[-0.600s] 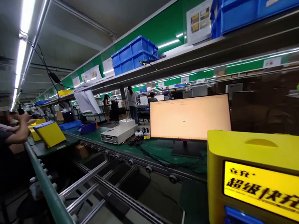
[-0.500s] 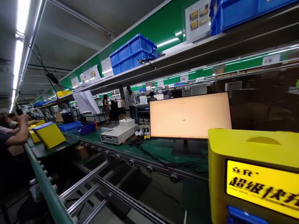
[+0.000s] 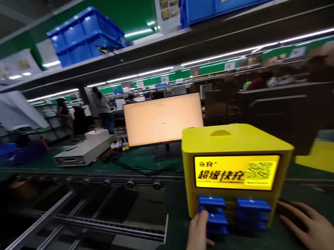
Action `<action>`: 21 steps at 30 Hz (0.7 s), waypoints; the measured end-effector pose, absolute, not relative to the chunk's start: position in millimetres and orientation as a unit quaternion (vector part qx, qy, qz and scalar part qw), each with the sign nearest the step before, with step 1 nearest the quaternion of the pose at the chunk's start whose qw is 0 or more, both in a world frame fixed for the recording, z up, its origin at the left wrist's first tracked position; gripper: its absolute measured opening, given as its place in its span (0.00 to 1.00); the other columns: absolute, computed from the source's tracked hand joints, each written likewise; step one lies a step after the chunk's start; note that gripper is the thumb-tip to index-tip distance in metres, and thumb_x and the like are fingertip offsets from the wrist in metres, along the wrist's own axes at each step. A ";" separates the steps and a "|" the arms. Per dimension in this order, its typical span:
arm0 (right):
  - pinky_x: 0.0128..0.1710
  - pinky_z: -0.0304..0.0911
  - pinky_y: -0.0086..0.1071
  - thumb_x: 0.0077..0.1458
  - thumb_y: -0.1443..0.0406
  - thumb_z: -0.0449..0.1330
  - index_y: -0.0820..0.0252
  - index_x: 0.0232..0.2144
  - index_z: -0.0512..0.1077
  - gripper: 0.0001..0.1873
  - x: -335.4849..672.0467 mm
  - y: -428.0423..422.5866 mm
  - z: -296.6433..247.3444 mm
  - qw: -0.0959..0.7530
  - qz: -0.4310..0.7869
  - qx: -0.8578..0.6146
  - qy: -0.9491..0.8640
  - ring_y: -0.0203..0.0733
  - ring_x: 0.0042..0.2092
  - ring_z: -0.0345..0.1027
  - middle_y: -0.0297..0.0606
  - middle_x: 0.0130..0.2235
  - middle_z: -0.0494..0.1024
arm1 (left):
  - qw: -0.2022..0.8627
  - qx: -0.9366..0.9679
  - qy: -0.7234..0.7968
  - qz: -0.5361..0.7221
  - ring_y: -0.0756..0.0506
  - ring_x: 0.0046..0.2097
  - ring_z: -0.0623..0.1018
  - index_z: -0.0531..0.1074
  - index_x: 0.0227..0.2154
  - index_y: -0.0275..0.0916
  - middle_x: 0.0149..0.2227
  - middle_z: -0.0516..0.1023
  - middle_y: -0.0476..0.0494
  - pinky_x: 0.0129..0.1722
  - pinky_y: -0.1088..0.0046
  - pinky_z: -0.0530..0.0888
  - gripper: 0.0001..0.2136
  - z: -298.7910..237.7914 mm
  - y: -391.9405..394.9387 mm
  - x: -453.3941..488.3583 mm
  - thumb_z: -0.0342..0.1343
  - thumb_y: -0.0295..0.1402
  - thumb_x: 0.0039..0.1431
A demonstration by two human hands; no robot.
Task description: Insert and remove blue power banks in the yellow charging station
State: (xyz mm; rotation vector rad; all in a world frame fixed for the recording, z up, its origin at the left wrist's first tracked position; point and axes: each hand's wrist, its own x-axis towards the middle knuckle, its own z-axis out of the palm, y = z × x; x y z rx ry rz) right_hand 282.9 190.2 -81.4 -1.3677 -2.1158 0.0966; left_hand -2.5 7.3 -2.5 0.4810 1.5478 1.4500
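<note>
Yellow charging station, lower right of frame: your left hand fingers a blue power bank; your right hand lies open beside it, steadying, gripping nothing.

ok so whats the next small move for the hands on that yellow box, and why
Probably close the right hand onto the yellow charging box. The left hand already has fingertips on the blue slots at its lower front, while the right lies open on the green mat just beside the box's right corner, seemingly not gripping it.
</note>
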 end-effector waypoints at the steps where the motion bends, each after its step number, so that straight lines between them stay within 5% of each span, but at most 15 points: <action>1: 0.42 0.68 0.42 0.57 0.47 0.44 0.51 0.48 0.72 0.27 282.1 186.5 -76.5 0.294 0.041 -0.522 -0.800 0.52 0.47 0.66 0.42 0.49 0.69 | 0.467 0.196 0.632 0.586 0.43 0.38 0.73 0.73 0.40 0.29 0.38 0.72 0.37 0.20 0.79 0.68 0.18 -2.4 8.0 -3.8 0.51 0.41 0.57; 11: 0.40 0.68 0.38 0.59 0.51 0.45 0.48 0.51 0.69 0.23 269.8 173.0 -57.0 0.280 0.037 -0.544 -0.791 0.51 0.53 0.61 0.38 0.53 0.64 | 0.482 0.177 0.630 0.583 0.39 0.45 0.73 0.70 0.47 0.31 0.50 0.69 0.34 0.22 0.75 0.73 0.20 -13.5 15.0 -12.9 0.51 0.42 0.58; 21: 0.42 0.68 0.42 0.58 0.49 0.43 0.49 0.51 0.69 0.26 272.3 173.6 -59.6 0.284 0.053 -0.542 -0.790 0.52 0.52 0.61 0.40 0.54 0.64 | 0.486 0.194 0.638 0.564 0.39 0.45 0.73 0.70 0.47 0.30 0.50 0.69 0.33 0.22 0.76 0.72 0.20 0.0 11.2 -9.9 0.48 0.41 0.60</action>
